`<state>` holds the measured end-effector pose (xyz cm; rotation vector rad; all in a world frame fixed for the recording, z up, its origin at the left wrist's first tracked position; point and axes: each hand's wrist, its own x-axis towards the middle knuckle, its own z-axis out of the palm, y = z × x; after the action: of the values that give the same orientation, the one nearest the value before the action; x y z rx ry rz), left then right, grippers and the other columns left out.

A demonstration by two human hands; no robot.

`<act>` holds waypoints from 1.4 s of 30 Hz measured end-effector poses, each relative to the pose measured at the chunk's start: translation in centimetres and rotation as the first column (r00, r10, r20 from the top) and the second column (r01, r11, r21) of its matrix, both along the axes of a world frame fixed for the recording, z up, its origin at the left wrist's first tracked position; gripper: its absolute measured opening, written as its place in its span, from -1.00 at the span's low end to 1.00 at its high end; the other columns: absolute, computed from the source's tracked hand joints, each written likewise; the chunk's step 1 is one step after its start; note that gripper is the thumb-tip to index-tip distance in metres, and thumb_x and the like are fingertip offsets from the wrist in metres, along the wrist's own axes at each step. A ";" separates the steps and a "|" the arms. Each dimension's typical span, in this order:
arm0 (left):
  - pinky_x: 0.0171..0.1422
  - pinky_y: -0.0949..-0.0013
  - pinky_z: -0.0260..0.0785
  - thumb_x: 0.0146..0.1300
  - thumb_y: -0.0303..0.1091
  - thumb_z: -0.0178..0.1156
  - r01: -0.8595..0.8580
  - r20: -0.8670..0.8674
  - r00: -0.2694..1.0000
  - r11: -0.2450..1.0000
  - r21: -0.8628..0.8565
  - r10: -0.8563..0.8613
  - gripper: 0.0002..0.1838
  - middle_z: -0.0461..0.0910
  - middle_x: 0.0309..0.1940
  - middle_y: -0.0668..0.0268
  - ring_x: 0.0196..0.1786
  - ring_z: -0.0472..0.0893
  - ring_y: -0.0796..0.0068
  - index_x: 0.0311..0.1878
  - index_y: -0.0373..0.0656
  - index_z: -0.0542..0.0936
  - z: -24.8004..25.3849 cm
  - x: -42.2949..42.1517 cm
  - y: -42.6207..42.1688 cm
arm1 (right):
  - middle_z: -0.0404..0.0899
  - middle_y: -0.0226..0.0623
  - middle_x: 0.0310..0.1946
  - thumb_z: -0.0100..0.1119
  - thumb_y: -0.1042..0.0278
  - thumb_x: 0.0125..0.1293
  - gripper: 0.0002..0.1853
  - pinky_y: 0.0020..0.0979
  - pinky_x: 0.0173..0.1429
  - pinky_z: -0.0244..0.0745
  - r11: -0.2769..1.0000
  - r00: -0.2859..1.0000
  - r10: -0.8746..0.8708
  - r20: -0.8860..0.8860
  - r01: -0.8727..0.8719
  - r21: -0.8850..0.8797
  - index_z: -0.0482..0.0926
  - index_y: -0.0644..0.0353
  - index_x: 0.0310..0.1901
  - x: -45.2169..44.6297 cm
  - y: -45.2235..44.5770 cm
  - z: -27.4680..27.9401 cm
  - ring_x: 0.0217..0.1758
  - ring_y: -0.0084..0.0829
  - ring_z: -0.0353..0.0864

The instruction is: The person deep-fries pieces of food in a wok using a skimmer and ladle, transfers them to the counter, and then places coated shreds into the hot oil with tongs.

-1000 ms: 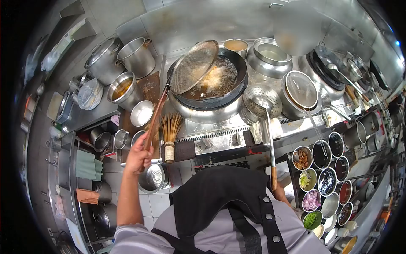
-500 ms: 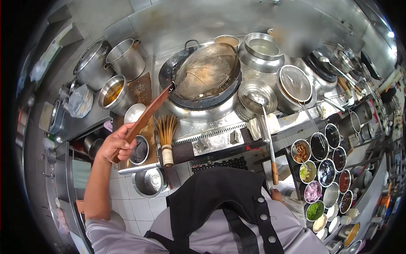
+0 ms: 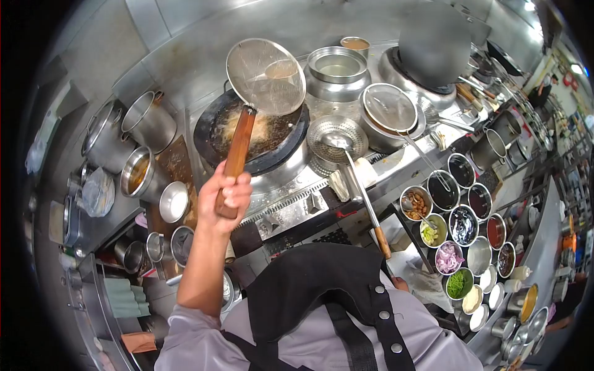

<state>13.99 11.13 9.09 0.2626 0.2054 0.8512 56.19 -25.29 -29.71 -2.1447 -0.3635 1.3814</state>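
Strainer (image 3: 266,54) shifted, baring frothing liquid (image 3: 226,128).

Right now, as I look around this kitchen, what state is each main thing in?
Left hand: closed around a wooden handle.
Wooden-handled strainer: raised, tilted.
Right hand: mostly hidden; can't tell if holding anything.
Wok: holding dark liquid with pale froth.
Ladle: lying in the perforated strainer.
Round mesh strainer: resting on a pot.
Purple slices: cut, piled.
Chopped greens: piled.
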 end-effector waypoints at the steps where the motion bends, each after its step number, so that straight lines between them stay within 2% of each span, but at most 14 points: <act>1: -0.48 0.53 0.36 0.26 -0.62 0.00 -0.013 0.021 1.000 0.999 0.043 0.012 -0.51 0.35 -0.20 0.09 -0.44 0.40 0.58 0.26 -0.05 0.37 0.1 1.8 1.1 | 0.57 -0.19 -0.48 0.10 -0.05 0.45 -0.59 -0.28 -0.46 0.46 1.000 1.000 -0.001 0.013 0.001 -0.005 0.48 0.20 -0.02 0.1 -0.2 0.0 -0.55 -0.37 0.52; 7: -0.57 0.53 0.29 0.20 -0.65 -0.01 -0.172 -0.280 0.934 0.967 0.188 0.221 -0.38 0.41 -0.32 0.18 -0.52 0.36 0.59 0.34 0.01 0.26 -2.1 11.6 2.9 | 0.55 -0.23 -0.49 0.12 -0.04 0.44 -0.59 -0.25 -0.46 0.50 0.993 0.998 0.045 0.043 -0.049 0.105 0.48 0.20 -0.01 1.9 -1.1 -1.5 -0.53 -0.36 0.54; 11: -0.59 0.54 0.26 0.18 -0.65 -0.04 -0.228 -0.383 0.867 0.938 0.263 0.318 -0.32 0.40 -0.33 0.20 -0.54 0.34 0.60 0.39 0.05 0.22 -2.8 10.0 -1.4 | 0.56 -0.29 -0.50 0.17 -0.02 0.41 -0.60 -0.29 -0.50 0.48 0.988 0.995 -0.100 0.015 0.098 0.123 0.51 0.16 0.00 1.7 -1.6 -1.6 -0.53 -0.40 0.55; 13: -0.60 0.55 0.25 0.17 -0.67 -0.06 -0.294 -0.445 0.794 0.903 0.314 0.414 -0.30 0.40 -0.33 0.22 -0.55 0.34 0.61 0.39 0.08 0.20 -2.8 8.2 -3.0 | 0.57 -0.28 -0.49 0.19 -0.03 0.39 -0.60 -0.32 -0.51 0.46 0.997 0.994 0.015 0.104 -0.023 0.075 0.56 0.18 -0.01 2.2 -2.9 -1.9 -0.55 -0.43 0.53; 15: -0.60 0.55 0.24 0.18 -0.67 -0.06 -0.301 -0.475 0.766 0.894 0.332 0.434 -0.30 0.39 -0.33 0.23 -0.55 0.34 0.61 0.39 0.12 0.20 -2.8 7.0 -3.8 | 0.68 -0.16 -0.40 0.20 -0.06 0.36 -0.56 -0.25 -0.34 0.57 0.998 0.999 -0.012 0.042 0.009 0.068 0.63 0.20 -0.05 4.4 -7.2 -15.5 -0.43 -0.31 0.65; 17: -0.59 0.55 0.23 0.18 -0.67 -0.07 -0.333 -0.532 0.722 0.896 0.293 0.442 -0.30 0.38 -0.33 0.23 -0.54 0.35 0.62 0.38 0.15 0.21 -2.9 6.0 -4.2 | 0.73 -0.04 -0.28 0.21 -0.10 0.33 -0.51 -0.21 -0.07 0.61 0.946 0.860 0.313 0.403 -0.320 -0.052 0.67 0.24 -0.07 5.4 -7.9 -18.4 -0.21 -0.17 0.73; 19: -0.58 0.54 0.26 0.18 -0.66 -0.06 -0.340 -0.504 0.748 0.902 0.267 0.431 -0.33 0.41 -0.31 0.20 -0.54 0.36 0.60 0.36 0.14 0.24 -3.6 5.0 -4.5 | 0.73 0.05 -0.14 0.22 -0.13 0.31 -0.48 -0.21 0.15 0.55 0.940 0.885 0.339 0.319 -0.309 -0.142 0.69 0.26 -0.08 5.5 -6.1 -15.2 0.00 -0.13 0.72; 21: -0.56 0.54 0.30 0.18 -0.65 -0.06 -0.307 -0.343 0.878 0.943 0.131 0.334 -0.36 0.43 -0.29 0.16 -0.53 0.38 0.59 0.33 0.12 0.27 -4.1 4.4 -4.9 | 0.73 -0.02 -0.24 0.23 -0.09 0.33 -0.51 -0.19 -0.06 0.62 0.956 0.920 0.291 0.262 -0.287 -0.055 0.66 0.25 -0.03 5.9 -5.3 -14.0 -0.20 -0.16 0.73; 24: -0.55 0.53 0.33 0.18 -0.65 -0.05 -0.289 -0.284 0.911 0.954 0.076 0.299 -0.39 0.45 -0.28 0.13 -0.52 0.40 0.57 0.30 0.10 0.30 -4.0 4.5 -6.1 | 0.67 -0.16 -0.36 0.23 -0.04 0.36 -0.55 -0.22 -0.32 0.59 0.984 0.978 0.168 0.121 -0.173 0.037 0.59 0.20 0.04 4.8 -0.9 -2.8 -0.41 -0.28 0.66; 27: -0.54 0.53 0.34 0.18 -0.66 -0.06 -0.292 -0.216 0.932 0.956 0.035 0.292 -0.39 0.45 -0.27 0.12 -0.51 0.41 0.57 0.30 0.10 0.32 -3.6 4.5 -6.9 | 0.58 -0.29 -0.45 0.24 0.00 0.38 -0.57 -0.33 -0.48 0.48 0.994 0.992 0.102 0.068 -0.100 -0.034 0.52 0.18 0.07 4.0 2.3 0.9 -0.52 -0.43 0.55; 30: -0.55 0.53 0.33 0.17 -0.66 -0.05 -0.291 -0.149 0.946 0.957 -0.003 0.288 -0.39 0.45 -0.29 0.13 -0.52 0.40 0.56 0.29 0.10 0.33 -3.1 4.4 -7.0 | 0.58 -0.29 -0.43 0.24 0.01 0.39 -0.57 -0.34 -0.48 0.49 0.998 0.992 -0.056 -0.115 0.054 -0.020 0.51 0.17 0.07 4.6 2.1 -4.6 -0.51 -0.42 0.56; 34: -0.56 0.53 0.32 0.17 -0.66 -0.05 -0.358 -0.286 0.882 0.927 0.107 0.374 -0.40 0.43 -0.31 0.16 -0.53 0.39 0.57 0.27 0.10 0.33 -3.7 5.5 -6.4 | 0.58 -0.30 -0.45 0.22 0.01 0.39 -0.57 -0.33 -0.49 0.48 0.999 0.996 -0.033 -0.084 0.035 0.021 0.53 0.21 0.05 4.3 1.0 -6.5 -0.50 -0.43 0.56; 39: -0.56 0.54 0.30 0.16 -0.66 -0.05 -0.358 -0.369 0.853 0.928 0.100 0.369 -0.42 0.42 -0.32 0.18 -0.54 0.38 0.59 0.25 0.08 0.33 -4.5 5.6 -5.1 | 0.69 -0.20 -0.45 0.23 -0.01 0.36 -0.57 -0.28 -0.30 0.58 0.952 0.910 0.276 0.310 -0.304 0.045 0.63 0.29 -0.12 5.3 -3.3 -10.5 -0.44 -0.42 0.69; 42: -0.56 0.54 0.31 0.16 -0.65 -0.04 -0.327 -0.275 0.902 0.943 0.067 0.333 -0.43 0.42 -0.30 0.17 -0.53 0.38 0.59 0.24 0.09 0.33 -4.1 5.8 -5.8 | 0.72 -0.15 -0.40 0.23 -0.03 0.35 -0.56 -0.30 -0.21 0.60 0.979 0.940 0.193 0.282 -0.204 0.011 0.65 0.29 -0.14 5.5 -5.3 -10.1 -0.41 -0.37 0.73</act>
<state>19.79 5.30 4.99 0.3748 0.5210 1.1526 61.67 -30.55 -39.79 -2.3255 -0.7290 1.1612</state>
